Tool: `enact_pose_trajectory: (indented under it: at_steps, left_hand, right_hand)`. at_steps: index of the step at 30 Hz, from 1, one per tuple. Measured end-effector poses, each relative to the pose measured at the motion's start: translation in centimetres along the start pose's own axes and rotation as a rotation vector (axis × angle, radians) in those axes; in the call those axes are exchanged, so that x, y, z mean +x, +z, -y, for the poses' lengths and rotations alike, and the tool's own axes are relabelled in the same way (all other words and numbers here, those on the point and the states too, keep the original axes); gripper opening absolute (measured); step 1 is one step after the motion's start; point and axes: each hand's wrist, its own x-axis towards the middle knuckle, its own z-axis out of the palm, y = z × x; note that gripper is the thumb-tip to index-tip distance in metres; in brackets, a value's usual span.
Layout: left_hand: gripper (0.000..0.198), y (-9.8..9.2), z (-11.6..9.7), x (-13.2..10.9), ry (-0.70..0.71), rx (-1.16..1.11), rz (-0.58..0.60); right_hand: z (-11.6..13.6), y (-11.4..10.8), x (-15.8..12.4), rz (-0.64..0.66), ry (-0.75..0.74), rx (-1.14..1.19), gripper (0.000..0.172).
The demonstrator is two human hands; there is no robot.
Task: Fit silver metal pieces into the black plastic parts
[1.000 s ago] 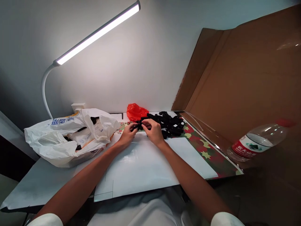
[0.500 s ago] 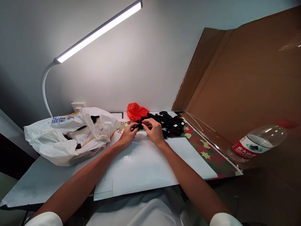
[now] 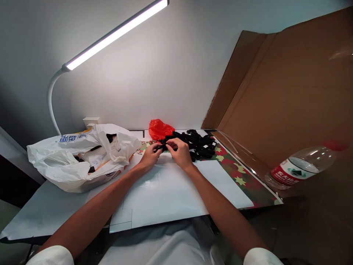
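Observation:
Between my two hands is a small black piece (image 3: 162,147), too small and dark for me to tell its kind. My left hand (image 3: 150,156) pinches its left end with thumb and fingers. On its right end the fingertips of my right hand (image 3: 178,151) are closed. Both hands hover over the far edge of a white sheet (image 3: 171,187). Just behind and to the right of my right hand lies a heap of black pieces (image 3: 202,145), several with small white patches. My fingers hide part of the held piece.
A white plastic bag (image 3: 68,165) with packets inside stands on the left. Behind the hands sits a crumpled red bag (image 3: 160,129). A lit lamp (image 3: 118,35) arches above. Cardboard (image 3: 289,88) and a water bottle (image 3: 298,167) are at right, beside a star-patterned sheet (image 3: 239,176).
The view has shifted very slightly. Both hands keep their grip on the black piece in nearly the same place; the heap looks unchanged.

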Motion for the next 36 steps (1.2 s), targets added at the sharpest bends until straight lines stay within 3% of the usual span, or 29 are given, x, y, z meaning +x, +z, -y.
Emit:
enact_pose_trajectory:
  at_steps: [21,36]
  left_hand:
    - [0.020,0.08,0.22,0.20,0.097,0.145,-0.036]
    - [0.018,-0.05,-0.04,-0.07,0.131,0.171,0.005]
  right_hand:
    - [0.12,-0.29,-0.02,0.040,-0.027,-0.052,0.011]
    - [0.01,-0.29,-0.15,0.111,-0.019,-0.099,0.010]
